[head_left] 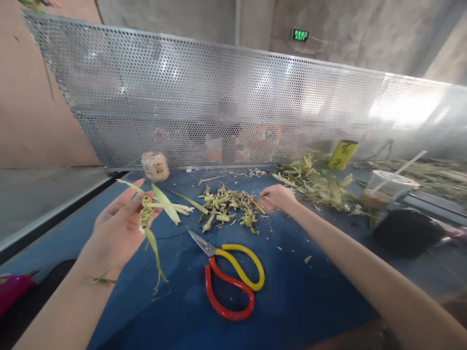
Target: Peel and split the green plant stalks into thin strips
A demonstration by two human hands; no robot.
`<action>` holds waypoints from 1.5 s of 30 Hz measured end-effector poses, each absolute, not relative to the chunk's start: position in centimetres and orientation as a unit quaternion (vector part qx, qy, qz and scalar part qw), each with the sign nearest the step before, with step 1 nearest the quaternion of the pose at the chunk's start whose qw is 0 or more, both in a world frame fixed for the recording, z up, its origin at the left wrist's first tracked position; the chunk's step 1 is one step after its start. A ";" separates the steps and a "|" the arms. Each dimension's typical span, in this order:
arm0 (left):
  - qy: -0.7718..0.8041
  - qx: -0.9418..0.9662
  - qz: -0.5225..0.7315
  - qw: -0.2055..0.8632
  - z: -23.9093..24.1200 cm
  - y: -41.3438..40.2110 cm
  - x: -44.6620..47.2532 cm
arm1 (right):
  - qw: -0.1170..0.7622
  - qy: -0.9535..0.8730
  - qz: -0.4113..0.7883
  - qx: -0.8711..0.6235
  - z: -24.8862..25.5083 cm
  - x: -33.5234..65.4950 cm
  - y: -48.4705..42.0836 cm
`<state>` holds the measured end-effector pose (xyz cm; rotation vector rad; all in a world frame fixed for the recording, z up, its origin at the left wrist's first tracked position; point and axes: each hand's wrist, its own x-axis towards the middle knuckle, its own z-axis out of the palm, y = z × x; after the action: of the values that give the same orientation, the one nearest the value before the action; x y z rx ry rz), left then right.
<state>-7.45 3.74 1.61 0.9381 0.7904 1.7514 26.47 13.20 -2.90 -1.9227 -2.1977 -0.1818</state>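
Note:
My left hand (118, 226) is raised over the blue table (292, 291) and pinches a small woven piece of green leaf strips (148, 214), whose loose ends hang down and stick out to the right. My right hand (279, 197) reaches forward to the far side of a pile of cut leaf scraps (228, 206), fingers curled at the table surface; what they hold, if anything, is hidden. Scissors (229, 279) with one yellow and one red handle lie shut on the table between my arms.
A perforated metal screen (233, 102) walls off the table's far edge. A small jar (155, 166) stands by it at left. A heap of leaves (317, 182), a yellow tube (343, 154), a lidded cup with straw (388, 187) and a black object (406, 233) are at right.

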 end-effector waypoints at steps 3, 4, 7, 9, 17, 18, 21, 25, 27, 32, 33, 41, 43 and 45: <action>0.332 0.387 0.716 0.477 1.7 3.6 -7.4 | 0.100 -0.750 -0.065 -0.650 -3.1 26.6 12.8; 0.334 0.385 0.715 0.478 1.7 3.6 -7.4 | 0.099 -0.752 -0.067 -0.648 -3.1 26.7 12.6; 0.331 0.386 0.722 0.470 1.7 3.7 -7.4 | 0.103 -0.756 -0.073 -0.643 -3.0 26.9 12.1; 0.327 0.388 0.731 0.456 1.7 3.7 -7.4 | 0.108 -0.755 -0.078 -0.642 -2.8 27.1 11.8; 0.338 0.397 0.725 0.450 1.8 3.4 -7.2 | 0.094 -0.778 -0.096 -0.613 -2.8 27.1 11.3; 0.340 0.401 0.723 0.449 1.8 3.4 -7.1 | 0.088 -0.786 -0.099 -0.604 -2.9 27.1 11.2; 0.344 0.401 0.724 0.442 1.9 3.2 -7.0 | 0.068 -0.812 -0.112 -0.568 -3.1 26.9 11.0; 0.338 0.405 0.725 0.443 2.2 3.1 -6.9 | 0.040 -0.853 -0.124 -0.505 -3.2 26.9 11.2; 0.339 0.406 0.724 0.443 2.3 3.0 -6.9 | 0.032 -0.866 -0.128 -0.483 -3.2 27.1 11.4; 0.336 0.415 0.724 0.437 2.3 2.8 -6.9 | 0.032 -0.884 -0.126 -0.449 -3.2 28.0 11.4; 0.334 0.420 0.722 0.437 2.3 2.8 -6.9 | 0.033 -0.887 -0.125 -0.443 -3.1 28.1 11.2; 0.340 0.427 0.716 0.436 2.5 2.6 -6.7 | 0.044 -0.898 -0.092 -0.427 -2.7 28.8 9.3; 0.341 0.424 0.715 0.439 2.6 2.6 -6.6 | 0.092 -0.870 -0.056 -0.482 -2.7 29.4 9.2; 0.338 0.425 0.716 0.440 2.6 2.6 -6.6 | 0.150 -0.824 -0.028 -0.546 -2.7 30.2 9.1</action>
<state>-6.56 2.61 2.60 1.0547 0.8398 1.7782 30.16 9.05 -2.70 -1.5689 -2.3656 -0.0814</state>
